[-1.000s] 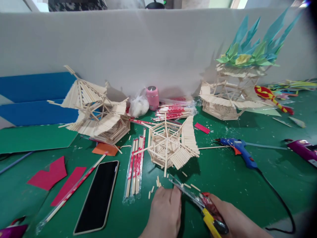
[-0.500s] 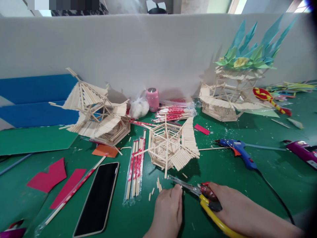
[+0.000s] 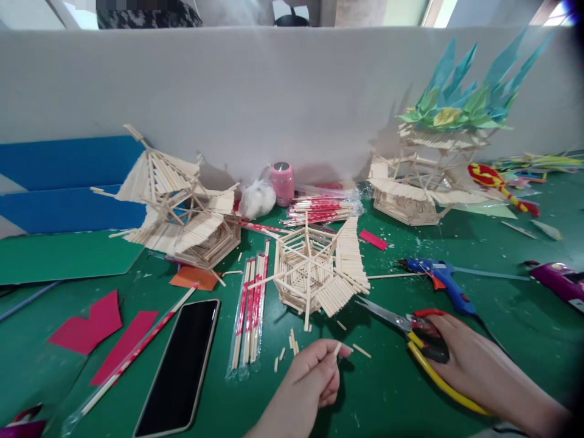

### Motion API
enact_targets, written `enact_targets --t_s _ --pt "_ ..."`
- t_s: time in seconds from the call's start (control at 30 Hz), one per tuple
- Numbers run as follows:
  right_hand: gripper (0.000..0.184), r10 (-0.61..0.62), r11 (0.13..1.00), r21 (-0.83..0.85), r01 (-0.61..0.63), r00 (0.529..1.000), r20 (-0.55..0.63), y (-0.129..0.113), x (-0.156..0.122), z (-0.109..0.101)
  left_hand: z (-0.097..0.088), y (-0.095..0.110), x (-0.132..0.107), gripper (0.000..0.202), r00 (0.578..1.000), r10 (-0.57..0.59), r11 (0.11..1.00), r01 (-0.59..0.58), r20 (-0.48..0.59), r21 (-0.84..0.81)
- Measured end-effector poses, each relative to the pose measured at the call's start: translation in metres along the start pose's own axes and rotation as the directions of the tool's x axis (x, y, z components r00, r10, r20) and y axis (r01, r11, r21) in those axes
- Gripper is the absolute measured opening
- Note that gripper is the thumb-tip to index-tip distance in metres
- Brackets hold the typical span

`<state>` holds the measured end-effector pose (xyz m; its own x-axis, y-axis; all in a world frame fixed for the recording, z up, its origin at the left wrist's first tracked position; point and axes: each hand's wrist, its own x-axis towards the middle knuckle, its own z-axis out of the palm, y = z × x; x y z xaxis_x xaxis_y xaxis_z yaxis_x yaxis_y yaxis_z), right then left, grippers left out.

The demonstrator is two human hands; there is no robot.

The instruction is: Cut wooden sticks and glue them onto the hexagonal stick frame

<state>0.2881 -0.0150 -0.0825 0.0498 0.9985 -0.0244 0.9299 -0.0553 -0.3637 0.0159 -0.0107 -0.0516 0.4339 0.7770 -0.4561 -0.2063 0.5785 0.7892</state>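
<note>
My left hand (image 3: 312, 377) is low in the middle, its fingers pinched on a short cut piece of wooden stick (image 3: 337, 349). My right hand (image 3: 474, 365) grips the red and yellow handles of a pair of scissors (image 3: 410, 328), whose blades lie on the green table pointing left toward a hexagonal stick model (image 3: 314, 271). Several small stick offcuts (image 3: 289, 344) lie just above my left hand.
A black phone (image 3: 182, 365) and wrapped chopstick packs (image 3: 250, 304) lie left of the hands. A blue glue gun (image 3: 444, 283) with its cord sits right of the model. Two larger stick buildings (image 3: 177, 210) (image 3: 417, 188), red paper pieces (image 3: 89, 322) and a pink jar (image 3: 281, 182) stand further back.
My right hand moved right and away with the scissors, laying them on the table. My left hand turned palm up, now pinching a cut stick piece.
</note>
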Motion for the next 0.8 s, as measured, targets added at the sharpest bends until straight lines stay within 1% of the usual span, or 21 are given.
enact_targets --t_s 0.07,0.1,0.17,0.2,0.23,0.27,0.3,0.37,0.43,0.47,0.53,0.57,0.63,0.7,0.77,0.8 --pt "0.045 -0.072 0.993 -0.084 0.077 0.995 0.062 0.009 0.000 0.000 0.001 0.000 0.001 0.019 0.998 -0.008 0.998 0.012 0.059 -0.061" --pt "0.049 -0.099 0.988 -0.115 0.107 0.993 0.066 0.009 0.000 -0.002 0.001 0.000 0.002 0.018 0.997 -0.004 0.997 0.011 0.082 -0.080" --pt "0.046 -0.143 0.984 -0.112 0.141 0.990 -0.006 0.000 -0.002 -0.008 0.002 -0.001 0.003 0.016 0.991 0.001 0.995 0.012 0.131 -0.100" --pt "0.040 -0.159 0.986 -0.068 0.155 0.986 -0.058 -0.010 -0.003 -0.010 0.003 -0.003 0.004 0.017 0.988 0.004 0.994 0.012 0.153 -0.104" --pt "0.032 -0.172 0.984 0.019 0.175 0.978 -0.116 -0.022 -0.004 -0.013 0.003 -0.004 0.005 0.018 0.984 0.007 0.994 0.012 0.176 -0.105" --pt "0.026 -0.183 0.968 0.148 0.204 0.972 -0.146 -0.036 -0.006 -0.014 0.004 -0.006 0.006 0.020 0.980 0.009 0.994 0.013 0.197 -0.108" --pt "0.021 -0.180 0.934 0.285 0.215 0.973 -0.142 -0.050 -0.007 -0.014 0.005 -0.007 0.007 0.022 0.977 0.014 0.993 0.011 0.214 -0.115" --pt "0.022 -0.244 0.840 0.480 0.254 0.966 -0.083 -0.079 -0.008 -0.012 0.008 -0.010 0.009 0.025 0.972 0.034 0.990 -0.002 0.231 -0.140" --pt "0.020 -0.319 0.753 0.599 0.272 0.947 -0.029 -0.100 -0.007 -0.008 0.010 -0.010 0.009 0.027 0.969 0.047 0.987 -0.006 0.243 -0.163" --pt "0.016 -0.348 0.714 0.640 0.282 0.937 -0.026 -0.107 -0.006 -0.005 0.011 -0.009 0.009 0.028 0.969 0.051 0.985 -0.008 0.241 -0.174" --pt "0.010 -0.366 0.665 0.688 0.291 0.930 -0.039 -0.114 -0.004 -0.002 0.012 -0.007 0.009 0.028 0.973 0.059 0.981 -0.015 0.221 -0.193" --pt "0.011 -0.363 0.651 0.698 0.298 0.930 -0.059 -0.115 -0.003 0.000 0.013 -0.006 0.009 0.029 0.978 0.062 0.978 -0.020 0.200 -0.206" --pt "0.011 -0.305 0.641 0.703 0.309 0.943 -0.135 -0.113 -0.002 0.002 0.013 -0.003 0.009 0.029 0.990 0.074 0.970 -0.042 0.124 -0.241" --pt "0.008 -0.185 0.625 0.717 0.309 0.951 -0.249 -0.110 -0.003 0.004 0.014 -0.004 0.010 0.029 0.996 0.079 0.961 -0.069 0.027 -0.267" --pt "0.005 -0.030 0.598 0.744 0.297 0.937 -0.349 -0.108 -0.003 0.006 0.016 -0.006 0.011 0.031 0.995 0.079 0.965 -0.093 -0.067 -0.244" --pt "0.004 0.029 0.589 0.755 0.290 0.925 -0.378 -0.108 -0.004 0.008 0.018 -0.008 0.012 0.031 0.990 0.081 0.970 -0.104 -0.112 -0.219"
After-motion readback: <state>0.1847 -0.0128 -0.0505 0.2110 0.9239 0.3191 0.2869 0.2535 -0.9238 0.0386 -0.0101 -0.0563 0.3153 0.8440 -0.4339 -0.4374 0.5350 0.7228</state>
